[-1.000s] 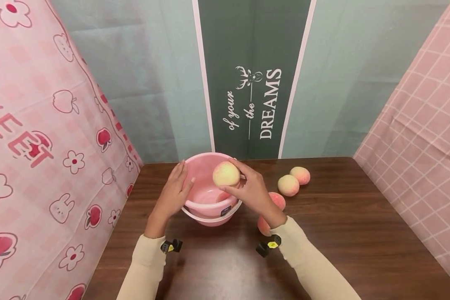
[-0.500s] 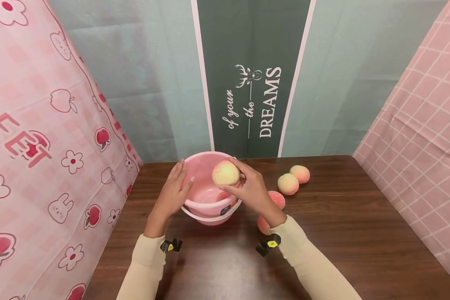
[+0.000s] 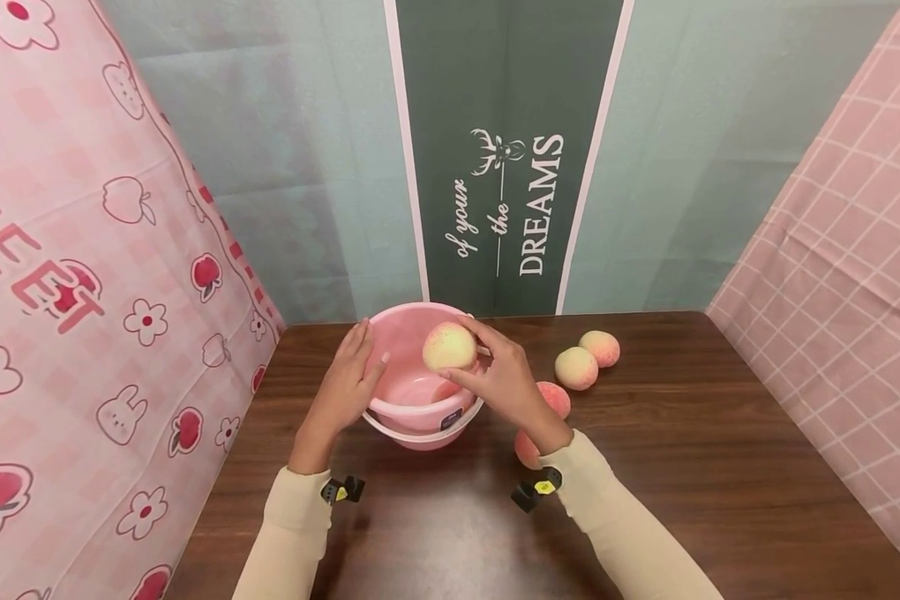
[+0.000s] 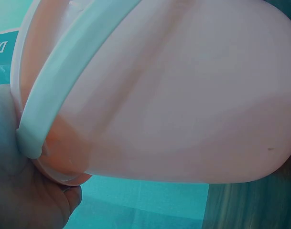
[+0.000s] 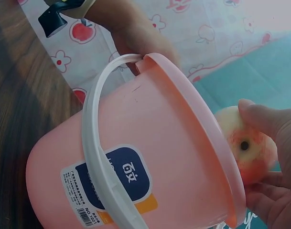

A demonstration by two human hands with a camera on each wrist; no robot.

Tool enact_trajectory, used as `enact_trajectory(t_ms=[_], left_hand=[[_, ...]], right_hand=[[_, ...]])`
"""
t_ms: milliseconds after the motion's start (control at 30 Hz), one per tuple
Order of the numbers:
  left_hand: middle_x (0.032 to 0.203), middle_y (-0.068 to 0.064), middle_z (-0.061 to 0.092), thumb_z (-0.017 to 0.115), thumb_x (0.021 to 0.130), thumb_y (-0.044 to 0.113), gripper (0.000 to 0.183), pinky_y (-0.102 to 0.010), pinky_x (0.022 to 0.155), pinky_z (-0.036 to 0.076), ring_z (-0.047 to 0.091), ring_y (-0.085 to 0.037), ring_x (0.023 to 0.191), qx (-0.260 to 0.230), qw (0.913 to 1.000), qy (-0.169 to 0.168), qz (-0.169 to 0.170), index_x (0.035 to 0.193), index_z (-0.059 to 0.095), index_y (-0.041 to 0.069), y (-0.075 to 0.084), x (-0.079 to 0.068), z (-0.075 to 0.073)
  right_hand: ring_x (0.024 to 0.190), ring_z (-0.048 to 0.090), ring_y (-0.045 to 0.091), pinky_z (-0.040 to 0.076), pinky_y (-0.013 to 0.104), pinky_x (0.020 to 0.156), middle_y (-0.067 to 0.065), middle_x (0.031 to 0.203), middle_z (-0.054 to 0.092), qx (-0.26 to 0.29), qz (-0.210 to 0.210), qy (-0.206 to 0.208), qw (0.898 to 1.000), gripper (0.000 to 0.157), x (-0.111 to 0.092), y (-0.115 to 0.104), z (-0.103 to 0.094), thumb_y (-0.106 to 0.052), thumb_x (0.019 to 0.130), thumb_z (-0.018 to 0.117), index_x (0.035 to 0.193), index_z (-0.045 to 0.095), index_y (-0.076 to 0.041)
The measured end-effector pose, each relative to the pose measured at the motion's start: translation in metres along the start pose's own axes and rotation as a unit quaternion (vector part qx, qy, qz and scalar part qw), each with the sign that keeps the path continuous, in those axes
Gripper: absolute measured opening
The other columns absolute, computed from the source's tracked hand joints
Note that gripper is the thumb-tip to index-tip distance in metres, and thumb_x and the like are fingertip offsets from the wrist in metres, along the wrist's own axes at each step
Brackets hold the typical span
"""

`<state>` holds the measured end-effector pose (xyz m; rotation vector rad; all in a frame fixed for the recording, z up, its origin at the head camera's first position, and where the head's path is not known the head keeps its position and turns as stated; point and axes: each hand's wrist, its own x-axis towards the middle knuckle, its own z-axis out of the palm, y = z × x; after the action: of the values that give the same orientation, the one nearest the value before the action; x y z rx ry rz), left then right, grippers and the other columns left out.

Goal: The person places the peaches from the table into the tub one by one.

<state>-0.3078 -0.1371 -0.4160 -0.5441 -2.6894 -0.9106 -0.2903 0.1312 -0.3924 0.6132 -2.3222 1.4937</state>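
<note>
A pink bucket (image 3: 405, 367) with a white handle (image 5: 91, 119) stands on the table. My left hand (image 3: 345, 375) holds its left rim, thumb over the inside and fingers along the outer side; the left wrist view shows that hand (image 4: 35, 200) at the rim beside the handle. Over the bucket's right rim, my right hand (image 3: 502, 371) pinches a yellow-pink peach (image 3: 449, 347) between thumb and fingers. A dark round spot marks this peach (image 5: 250, 162) in the right wrist view. Part of another reddish peach (image 3: 446, 390) shows inside the bucket, below the held one.
Two peaches (image 3: 577, 368) lie together on the brown table (image 3: 682, 450), right of the bucket. Two redder peaches (image 3: 553, 401) sit nearer, partly hidden by the right forearm. Printed cloth (image 3: 150, 325) hangs at the left, green cloth behind, pink checked cloth (image 3: 832, 275) at the right.
The peach in my right hand has shifted very slightly to the left. The left hand, the bucket and the peaches on the table look the same.
</note>
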Motion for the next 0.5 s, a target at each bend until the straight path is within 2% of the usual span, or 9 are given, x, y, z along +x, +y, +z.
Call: enact_trajectory(t_ms=[167,400,500], left_hand=[[0.168,-0.017,0.016,0.049,0.107,0.032,0.066,-0.054,0.122,0.018,0.014,-0.034,0.155,0.000,1.0000,-0.005,0.002,0.156,0.026,-0.006,0.0011,-0.0004,-0.0007],[0.168,-0.017,0.016,0.052,0.106,0.030,0.067,-0.056,0.121,0.019,0.013,-0.034,0.155,0.001,1.0000,-0.004,-0.003,0.156,0.027,-0.006,0.0022,-0.0003,-0.0001],[0.168,-0.017,0.016,0.051,0.106,0.030,0.066,-0.056,0.121,0.019,0.013,-0.034,0.155,0.003,1.0000,-0.004,-0.005,0.156,0.027,-0.006,0.0021,-0.0005,0.0005]], right_hand=[[0.121,0.065,0.026,0.052,0.036,0.098,0.008,0.133,0.066,0.033,-0.005,-0.009,0.999,0.078,0.0011,0.0010,0.0000,-0.015,0.077,0.091,0.146,0.055,-0.008],[0.121,0.065,0.024,0.053,0.039,0.097,0.003,0.137,0.064,0.037,0.004,-0.017,0.999,0.078,0.0011,0.0019,-0.0002,-0.019,0.078,0.090,0.147,0.055,-0.020],[0.122,0.064,0.027,0.053,0.040,0.097,0.004,0.138,0.063,0.042,0.001,-0.019,0.999,0.077,0.0011,0.0024,-0.0004,-0.018,0.078,0.090,0.146,0.055,-0.015]])
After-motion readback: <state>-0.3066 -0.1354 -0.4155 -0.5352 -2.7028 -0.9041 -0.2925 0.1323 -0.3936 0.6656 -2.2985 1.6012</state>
